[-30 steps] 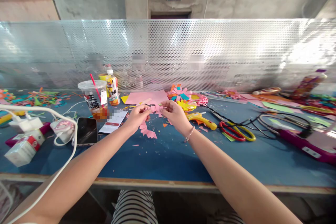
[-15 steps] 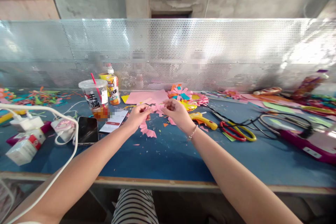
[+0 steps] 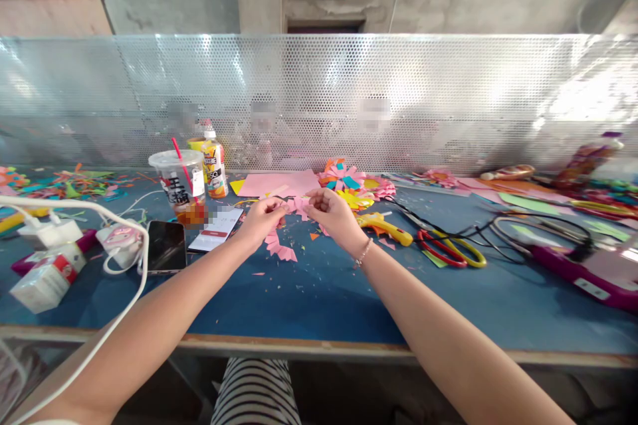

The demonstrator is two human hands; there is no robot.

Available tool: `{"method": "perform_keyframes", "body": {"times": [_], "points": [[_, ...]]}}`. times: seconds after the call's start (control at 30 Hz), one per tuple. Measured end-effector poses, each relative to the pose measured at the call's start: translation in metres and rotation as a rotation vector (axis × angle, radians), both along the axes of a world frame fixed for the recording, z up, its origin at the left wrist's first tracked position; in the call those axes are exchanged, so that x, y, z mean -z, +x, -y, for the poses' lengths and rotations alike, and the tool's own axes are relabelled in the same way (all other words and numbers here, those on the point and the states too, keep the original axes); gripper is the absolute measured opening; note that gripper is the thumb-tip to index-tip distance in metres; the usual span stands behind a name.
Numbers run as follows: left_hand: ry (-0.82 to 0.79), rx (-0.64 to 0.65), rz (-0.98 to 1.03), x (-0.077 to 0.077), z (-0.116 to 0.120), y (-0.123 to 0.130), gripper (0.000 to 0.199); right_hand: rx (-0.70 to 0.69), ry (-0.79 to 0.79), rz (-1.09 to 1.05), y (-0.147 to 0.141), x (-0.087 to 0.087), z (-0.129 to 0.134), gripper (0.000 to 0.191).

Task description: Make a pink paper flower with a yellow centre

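A fringed strip of pink paper [image 3: 300, 207] is stretched between my two hands over the middle of the table. My left hand [image 3: 265, 218] pinches its left part, and a cut pink length [image 3: 280, 249] hangs or lies below those fingers; I cannot tell whether it is joined to the strip. The fingertips of my right hand [image 3: 335, 214] are closed on the right end. Just behind the right hand are paper flowers [image 3: 341, 176] in pink, orange and blue. A yellow glue gun [image 3: 386, 228] lies to the right of that hand.
Scissors with red and yellow handles [image 3: 456, 251] and black cables lie on the right, near a purple power strip [image 3: 583, 275]. On the left stand a plastic cup [image 3: 174, 179] with a straw, a bottle [image 3: 215, 166] and phones [image 3: 167, 248]. A perforated metal screen [image 3: 319, 103] backs the table.
My right hand has shifted slightly left, closer to my left hand, along the pink strip. The left hand stays almost still.
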State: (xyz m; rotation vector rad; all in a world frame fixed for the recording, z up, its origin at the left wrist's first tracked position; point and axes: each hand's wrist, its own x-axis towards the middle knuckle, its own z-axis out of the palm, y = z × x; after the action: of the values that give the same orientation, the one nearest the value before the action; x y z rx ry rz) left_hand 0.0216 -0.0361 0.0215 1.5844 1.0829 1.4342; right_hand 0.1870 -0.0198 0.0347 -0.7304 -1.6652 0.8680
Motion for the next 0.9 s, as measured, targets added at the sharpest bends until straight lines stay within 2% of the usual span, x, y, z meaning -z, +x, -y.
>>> {"method": "perform_keyframes", "body": {"times": [0.67, 0.9], "points": [[-0.015, 0.048, 0.072, -0.0031, 0.0020, 0.0014, 0.022, -0.004, -0.055, -0.052, 0.0011, 0.0018, -0.0031, 0.028], [0.039, 0.067, 0.040, -0.0018, 0.0017, 0.0005, 0.023, -0.013, -0.101, -0.062, 0.0026, 0.0016, -0.0034, 0.031]]}}
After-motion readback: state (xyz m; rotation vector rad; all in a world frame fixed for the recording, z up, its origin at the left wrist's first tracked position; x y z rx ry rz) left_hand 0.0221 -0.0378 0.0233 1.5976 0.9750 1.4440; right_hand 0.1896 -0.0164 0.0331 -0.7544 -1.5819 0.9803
